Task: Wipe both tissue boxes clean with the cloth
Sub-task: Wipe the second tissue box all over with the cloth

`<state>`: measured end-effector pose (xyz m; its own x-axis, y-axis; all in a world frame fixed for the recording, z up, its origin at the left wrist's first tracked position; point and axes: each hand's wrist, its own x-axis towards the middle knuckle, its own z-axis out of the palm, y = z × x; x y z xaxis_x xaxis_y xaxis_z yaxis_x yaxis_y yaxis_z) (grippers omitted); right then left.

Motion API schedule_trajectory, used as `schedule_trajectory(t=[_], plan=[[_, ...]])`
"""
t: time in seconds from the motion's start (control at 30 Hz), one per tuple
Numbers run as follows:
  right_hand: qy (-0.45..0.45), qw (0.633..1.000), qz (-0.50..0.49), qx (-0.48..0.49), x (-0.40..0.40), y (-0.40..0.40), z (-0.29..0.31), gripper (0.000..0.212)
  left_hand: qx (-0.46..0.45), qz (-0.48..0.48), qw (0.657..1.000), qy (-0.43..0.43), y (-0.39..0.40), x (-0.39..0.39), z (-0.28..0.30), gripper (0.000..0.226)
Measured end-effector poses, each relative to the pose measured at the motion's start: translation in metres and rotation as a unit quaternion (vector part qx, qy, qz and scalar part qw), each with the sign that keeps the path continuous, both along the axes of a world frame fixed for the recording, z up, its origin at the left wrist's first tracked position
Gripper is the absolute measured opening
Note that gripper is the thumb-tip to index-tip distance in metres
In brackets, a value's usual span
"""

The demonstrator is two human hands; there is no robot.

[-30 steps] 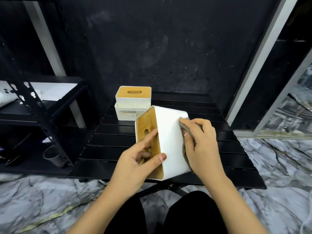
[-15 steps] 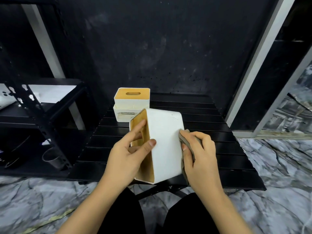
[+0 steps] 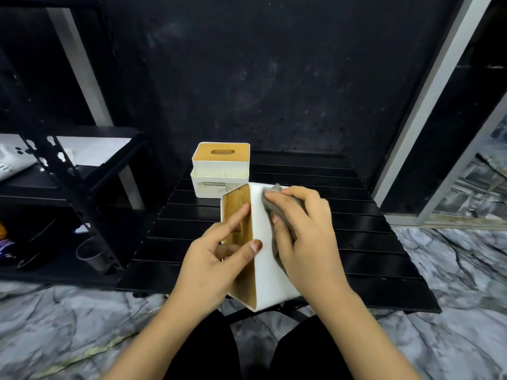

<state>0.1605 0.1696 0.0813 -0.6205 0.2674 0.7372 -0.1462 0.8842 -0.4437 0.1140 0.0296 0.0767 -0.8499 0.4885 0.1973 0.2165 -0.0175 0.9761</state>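
A white tissue box [image 3: 267, 272] with a wooden lid lies turned on its side at the near edge of the black slatted table [image 3: 356, 242]. My left hand [image 3: 216, 261] grips it by the lid side, thumb on the white face and fingers on the wood. My right hand [image 3: 304, 237] presses a grey cloth [image 3: 270, 200] against the box's white upward face, near the far end. A second white tissue box [image 3: 220, 171] with a wooden top stands upright at the back of the table, untouched.
A black metal shelf rack [image 3: 68, 187] stands to the left, with a white device [image 3: 13, 157] on its top tier and a metal cup [image 3: 89, 255] below. The floor is grey marble. A dark wall and metal frame posts [image 3: 428, 105] rise behind the table.
The box has been turned so its lid faces further left. My right hand has slid the cloth from the box's right side up across its white face toward the far end.
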Motion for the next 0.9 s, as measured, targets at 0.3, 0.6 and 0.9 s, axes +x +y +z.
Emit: schedule_trajectory(t=[0.3,0.6,0.9], plan=[[0.022,0.999,-0.01,0.021,0.003,-0.017,-0.004,0.032,0.002,-0.014,1.0,0.014,-0.001,0.001,-0.003,0.053],[-0.006,1.0,-0.026,-0.014,-0.007,0.01,0.007,0.04,-0.013,-0.006,1.0,0.018,-0.002,-0.003,-0.006,0.054],[-0.01,0.995,-0.08,-0.051,0.004,0.025,-0.015,0.034,-0.005,0.017,1.0,-0.018,-0.001,-0.004,-0.002,0.055]])
